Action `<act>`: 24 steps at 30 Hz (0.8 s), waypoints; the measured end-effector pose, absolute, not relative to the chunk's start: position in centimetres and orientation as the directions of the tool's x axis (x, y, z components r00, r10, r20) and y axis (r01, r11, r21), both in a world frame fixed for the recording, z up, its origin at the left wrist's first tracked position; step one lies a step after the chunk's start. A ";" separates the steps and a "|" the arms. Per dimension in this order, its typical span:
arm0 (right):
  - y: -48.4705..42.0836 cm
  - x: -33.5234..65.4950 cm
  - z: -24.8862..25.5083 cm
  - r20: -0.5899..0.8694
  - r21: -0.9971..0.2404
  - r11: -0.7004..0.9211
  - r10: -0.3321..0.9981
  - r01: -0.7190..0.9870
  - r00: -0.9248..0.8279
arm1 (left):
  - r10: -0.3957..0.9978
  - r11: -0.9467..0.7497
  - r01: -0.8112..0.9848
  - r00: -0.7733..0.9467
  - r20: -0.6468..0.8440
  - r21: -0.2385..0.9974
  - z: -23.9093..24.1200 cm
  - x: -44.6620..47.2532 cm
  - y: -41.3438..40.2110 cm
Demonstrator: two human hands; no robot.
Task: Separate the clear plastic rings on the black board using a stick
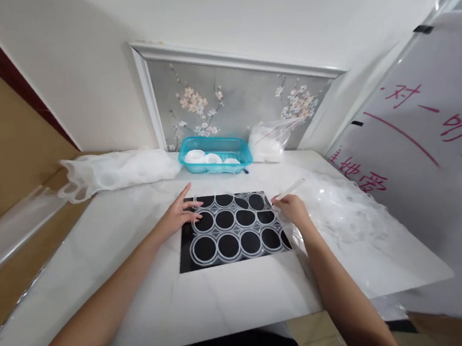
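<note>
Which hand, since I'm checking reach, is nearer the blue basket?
Left. The left hand rests at the clear cup tray's back-left corner, just in front of the blue basket; the right hand is at the tray's right edge, farther off.

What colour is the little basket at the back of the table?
The basket is turquoise blue, with white round lids inside. The head view shows it.

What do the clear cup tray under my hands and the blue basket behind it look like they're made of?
Cup tray: thin, clear, formed plastic with a glossy finish; the black panel shows through it and the rims catch light. Blue basket: probably moulded turquoise plastic, going by its slotted walls and even colour.
</note>
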State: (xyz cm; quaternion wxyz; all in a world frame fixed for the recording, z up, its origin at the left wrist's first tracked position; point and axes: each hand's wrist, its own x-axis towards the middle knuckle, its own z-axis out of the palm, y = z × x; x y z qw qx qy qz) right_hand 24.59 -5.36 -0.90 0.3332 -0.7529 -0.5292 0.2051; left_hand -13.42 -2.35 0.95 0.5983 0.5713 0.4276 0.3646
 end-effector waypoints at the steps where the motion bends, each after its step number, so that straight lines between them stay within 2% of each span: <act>1: -5.4 24.5 -0.9 0.042 -0.724 -0.214 0.935 0.656 0.351 | 0.923 0.102 0.044 0.368 -0.111 0.994 1.1 -13.5 -2.3; 7: -5.5 24.1 -0.8 0.059 -0.745 -0.193 0.935 0.639 0.351 | 0.939 0.134 0.091 0.307 -0.156 0.987 1.1 -13.6 -1.8; 12: -5.4 24.0 -0.9 0.085 -0.769 -0.158 0.935 0.620 0.344 | 0.926 0.175 0.079 0.325 -0.191 0.981 1.3 -13.2 -2.2; 18: -5.6 24.0 -0.9 0.126 -0.885 -0.050 0.931 0.464 0.341 | 0.947 0.031 0.131 0.314 -0.071 0.991 1.6 -13.2 -2.3; 24: -5.7 24.1 -1.3 0.119 -0.911 -0.026 0.939 0.412 0.322 | 0.970 0.047 0.181 0.227 -0.088 0.982 1.8 -14.8 -1.3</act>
